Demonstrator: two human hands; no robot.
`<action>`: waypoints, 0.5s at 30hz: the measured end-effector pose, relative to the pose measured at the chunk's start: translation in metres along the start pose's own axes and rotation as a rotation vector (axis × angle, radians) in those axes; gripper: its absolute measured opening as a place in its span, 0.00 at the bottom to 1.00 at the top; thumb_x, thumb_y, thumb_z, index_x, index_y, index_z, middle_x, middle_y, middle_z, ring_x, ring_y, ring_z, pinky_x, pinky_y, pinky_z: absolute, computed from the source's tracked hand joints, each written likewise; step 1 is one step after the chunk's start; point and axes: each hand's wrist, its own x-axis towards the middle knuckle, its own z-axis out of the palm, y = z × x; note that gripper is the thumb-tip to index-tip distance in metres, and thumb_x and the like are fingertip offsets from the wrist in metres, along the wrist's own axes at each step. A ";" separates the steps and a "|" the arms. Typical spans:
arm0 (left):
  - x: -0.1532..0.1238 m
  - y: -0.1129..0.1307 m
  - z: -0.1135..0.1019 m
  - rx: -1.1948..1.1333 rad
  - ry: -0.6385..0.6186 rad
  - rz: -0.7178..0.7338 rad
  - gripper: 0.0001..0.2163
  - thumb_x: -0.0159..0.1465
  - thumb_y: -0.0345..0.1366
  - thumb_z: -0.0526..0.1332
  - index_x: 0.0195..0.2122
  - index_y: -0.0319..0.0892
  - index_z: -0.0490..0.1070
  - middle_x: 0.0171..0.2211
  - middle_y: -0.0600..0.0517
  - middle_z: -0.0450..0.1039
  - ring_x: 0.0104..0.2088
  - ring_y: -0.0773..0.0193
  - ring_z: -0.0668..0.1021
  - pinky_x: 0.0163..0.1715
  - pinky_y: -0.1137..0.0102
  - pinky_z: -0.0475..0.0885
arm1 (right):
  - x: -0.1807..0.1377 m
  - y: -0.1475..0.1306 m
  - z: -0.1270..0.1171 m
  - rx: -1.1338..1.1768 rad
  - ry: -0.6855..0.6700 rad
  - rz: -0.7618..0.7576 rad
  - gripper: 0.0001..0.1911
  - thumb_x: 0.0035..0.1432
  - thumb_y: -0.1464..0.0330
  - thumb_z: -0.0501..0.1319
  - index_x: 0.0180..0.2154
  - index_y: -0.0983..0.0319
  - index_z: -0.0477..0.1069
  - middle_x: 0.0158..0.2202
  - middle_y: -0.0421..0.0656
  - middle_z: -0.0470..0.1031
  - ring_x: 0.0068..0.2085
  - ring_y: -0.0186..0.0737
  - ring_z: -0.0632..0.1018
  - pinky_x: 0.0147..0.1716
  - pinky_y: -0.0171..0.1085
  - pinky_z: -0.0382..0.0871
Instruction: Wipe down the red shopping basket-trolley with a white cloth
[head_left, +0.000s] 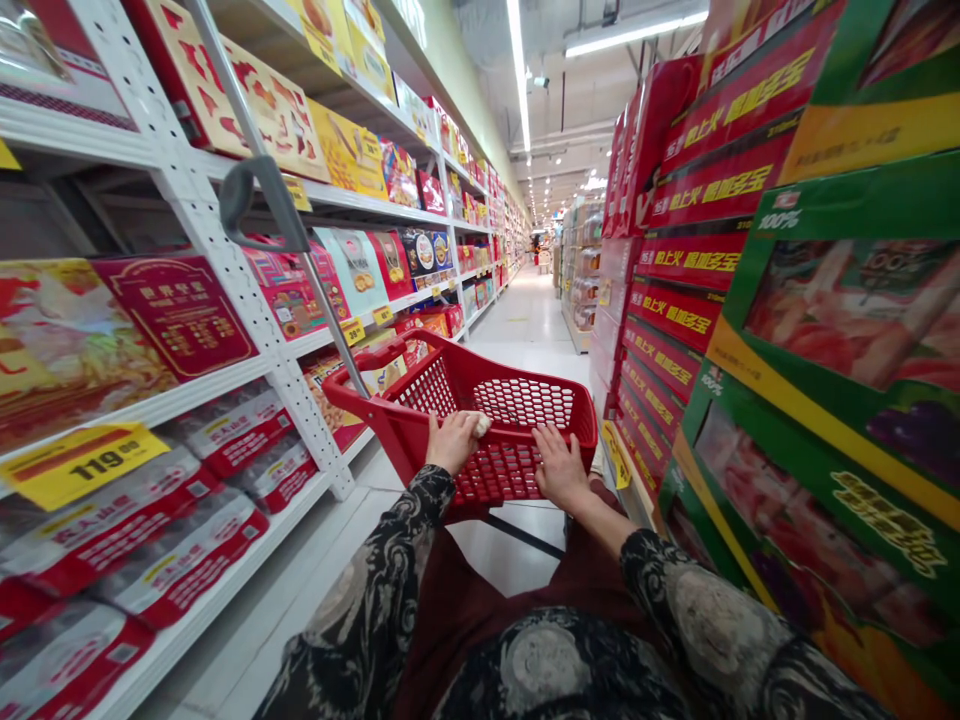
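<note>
I seem to be wiping the cart, mid-frame.
My left grip pinches a pale wad; my right grip spreads over the rim; next probably needs steady pressure.

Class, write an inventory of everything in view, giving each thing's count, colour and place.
basket: one, red, centre
basket handle: one, grey, rising at left
crumpled item: one, whitish, at the left hand
shelving: one long run, white, left
boxes: many, mixed colours, on shelving
bottle packs: several, red and clear, lower left
price tags: several, mostly yellow, shelf edges and right
cartons: many, red and green, stacked right
display racks: several, pale, farther down
light strips: at least two, white, ceiling
floor: one, pale, below
sleeves: two, black-grey patterned, foreground
left hand, right hand: one each, bare, basket's near rim
</note>
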 end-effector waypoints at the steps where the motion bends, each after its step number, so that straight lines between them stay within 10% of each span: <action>1: -0.001 -0.010 -0.003 0.009 0.002 -0.024 0.15 0.62 0.35 0.50 0.51 0.51 0.63 0.54 0.50 0.66 0.53 0.56 0.66 0.58 0.44 0.44 | 0.000 -0.001 0.000 0.006 -0.003 0.005 0.35 0.50 0.70 0.51 0.61 0.68 0.51 0.64 0.48 0.50 0.64 0.46 0.49 0.59 0.54 0.36; 5: -0.001 -0.027 -0.006 0.035 0.043 -0.093 0.15 0.62 0.34 0.49 0.49 0.49 0.64 0.53 0.49 0.67 0.54 0.55 0.66 0.57 0.43 0.45 | 0.003 -0.004 0.000 0.048 -0.018 0.026 0.36 0.49 0.70 0.51 0.61 0.68 0.50 0.64 0.48 0.48 0.64 0.46 0.48 0.60 0.54 0.35; 15: 0.011 0.047 0.028 -0.188 -0.047 0.029 0.21 0.61 0.33 0.47 0.57 0.46 0.57 0.59 0.50 0.60 0.60 0.60 0.60 0.60 0.49 0.46 | 0.026 -0.012 -0.010 0.155 -0.026 0.021 0.39 0.46 0.72 0.51 0.62 0.67 0.49 0.64 0.49 0.49 0.64 0.45 0.51 0.60 0.51 0.42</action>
